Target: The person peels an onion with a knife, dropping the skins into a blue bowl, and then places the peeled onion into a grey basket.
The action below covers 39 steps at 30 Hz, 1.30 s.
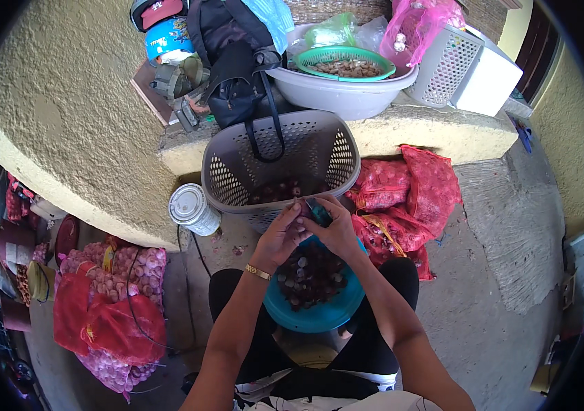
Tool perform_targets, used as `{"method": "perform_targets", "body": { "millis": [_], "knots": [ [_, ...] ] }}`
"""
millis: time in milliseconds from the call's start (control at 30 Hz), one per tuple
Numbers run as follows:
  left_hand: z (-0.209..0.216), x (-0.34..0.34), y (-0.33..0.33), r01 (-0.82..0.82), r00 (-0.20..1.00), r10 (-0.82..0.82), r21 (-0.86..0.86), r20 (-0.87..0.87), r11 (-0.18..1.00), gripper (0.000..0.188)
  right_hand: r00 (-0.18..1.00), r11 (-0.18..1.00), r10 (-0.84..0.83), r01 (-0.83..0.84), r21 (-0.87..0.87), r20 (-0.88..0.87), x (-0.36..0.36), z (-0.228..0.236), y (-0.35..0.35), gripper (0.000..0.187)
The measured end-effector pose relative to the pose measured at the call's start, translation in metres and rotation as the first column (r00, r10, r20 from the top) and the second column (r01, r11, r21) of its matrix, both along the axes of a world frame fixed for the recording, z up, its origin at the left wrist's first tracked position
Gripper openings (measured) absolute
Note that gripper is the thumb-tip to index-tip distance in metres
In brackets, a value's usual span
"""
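My two hands meet above the near rim of a grey-brown plastic laundry basket (pixel 213 161). In my right hand (pixel 338 231) is a small knife (pixel 319 214) with a dark green handle, its blade mostly hidden by the fingers. My left hand (pixel 280 236), with a gold band at the wrist, pinches something small against the knife; the fingers cover it. Below the hands, between my knees, a blue basin (pixel 285 316) holds many small red onions (pixel 311 277). More dark red onions (pixel 285 190) lie at the bottom of the basket.
Red mesh sacks of onions (pixel 412 198) lie right of the basket. Another sack of pinkish bulbs (pixel 117 301) sits at the left. A paint can (pixel 195 207) stands beside the basket. A ledge behind carries a lavender tub (pixel 347 99), a black bag (pixel 234 75) and a tilted grey basket (pixel 446 65).
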State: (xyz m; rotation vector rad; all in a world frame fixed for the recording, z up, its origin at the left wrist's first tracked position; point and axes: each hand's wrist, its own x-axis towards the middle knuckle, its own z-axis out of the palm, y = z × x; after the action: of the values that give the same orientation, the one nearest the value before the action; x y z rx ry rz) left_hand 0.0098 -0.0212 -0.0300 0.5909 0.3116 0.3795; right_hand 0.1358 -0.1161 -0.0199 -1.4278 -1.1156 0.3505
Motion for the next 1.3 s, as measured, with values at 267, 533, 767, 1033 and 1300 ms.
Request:
{"method": "perform_targets", "body": {
  "millis": [267,533,767,1033,1300],
  "knots": [
    [-0.001,0.0,0.003,0.007,0.996,0.003,-0.116,0.086,0.993,0.03,0.989,0.997,0.03,-0.019,0.074,-0.146,-0.001,-0.009,0.005,0.025],
    [0.003,-0.007,0.013,-0.123,0.992,0.123,-0.072,-0.009,0.99,0.039,0.865,0.877,0.18,-0.356,-0.321,-0.468,0.007,0.026,-0.025,0.033],
    [-0.016,-0.012,0.029,-0.211,0.975,0.222,-0.24,0.02,0.948,0.04,0.935,0.851,0.349,-0.342,-0.399,-0.059,0.012,0.012,-0.032,0.044],
    [-0.006,-0.009,0.025,-0.169,0.983,0.183,-0.263,0.031,0.95,0.045,0.902,0.752,0.411,-0.418,-0.51,-0.135,0.021,0.008,-0.028,0.044],
    [-0.001,-0.011,0.024,-0.101,0.992,0.116,-0.217,0.055,0.971,0.053,0.879,0.746,0.425,-0.476,-0.466,-0.216,0.013,0.011,-0.028,0.039]
  ]
}}
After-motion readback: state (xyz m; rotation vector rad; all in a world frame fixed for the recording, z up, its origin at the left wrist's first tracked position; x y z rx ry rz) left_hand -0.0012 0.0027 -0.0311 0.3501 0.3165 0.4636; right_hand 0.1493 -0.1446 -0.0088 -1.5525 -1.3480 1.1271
